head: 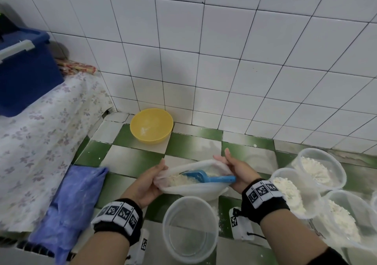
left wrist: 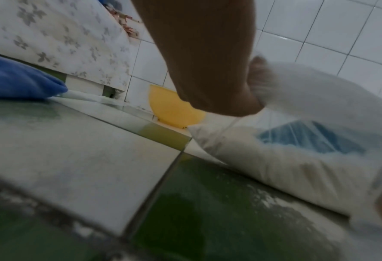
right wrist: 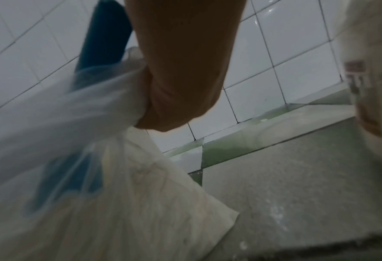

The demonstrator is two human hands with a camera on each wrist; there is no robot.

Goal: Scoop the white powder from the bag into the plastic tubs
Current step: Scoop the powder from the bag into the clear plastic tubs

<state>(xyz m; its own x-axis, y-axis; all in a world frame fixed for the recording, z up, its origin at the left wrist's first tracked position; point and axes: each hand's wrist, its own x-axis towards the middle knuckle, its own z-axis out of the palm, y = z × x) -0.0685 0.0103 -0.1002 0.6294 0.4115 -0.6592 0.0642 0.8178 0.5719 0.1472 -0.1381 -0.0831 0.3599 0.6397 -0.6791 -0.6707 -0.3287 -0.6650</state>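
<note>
My left hand (head: 148, 185) holds the left end of the bag (head: 193, 189), with my fingers curled around the plastic. My right hand (head: 237, 172) holds the right end of the bag and the handle of the blue scoop (head: 206, 178) — the fingers are bent around both. The bag sits low in the middle of the head view, lying on its side on the green and white tiles (head: 126, 158). The scoop lies inside it, its front end in the white powder (head: 181, 180).

An empty tub (head: 190, 227) stands just below the bag, at the bottom middle of the frame. Three tubs (head: 320, 167) with powder in them stand at the lower right, close together.

A yellow bowl (head: 151, 125) sits by the wall above the bag, well apart from it. A blue cloth (head: 71, 203) lies at the lower left. A dark blue box (head: 24, 71) rests on a flowered cover (head: 40, 142) at the upper left.
</note>
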